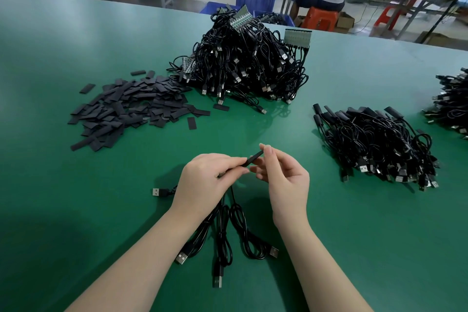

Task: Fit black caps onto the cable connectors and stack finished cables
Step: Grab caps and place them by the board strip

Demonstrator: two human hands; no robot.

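Head view: flat matte-black rectangular caps (pixel 131 106) lie heaped at left on the green mat (pixel 76 33). The left hand (pixel 207 180) pinches one black cap (pixel 253 158), seemingly over a connector; thin black USB cables (pixel 228 233) hang beneath. The right hand (pixel 283 180) pinches the cap's tip.

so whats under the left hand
Black cables trail out from under the left hand onto the green table, ending in USB plugs. The connector ends inside its grip are covered.
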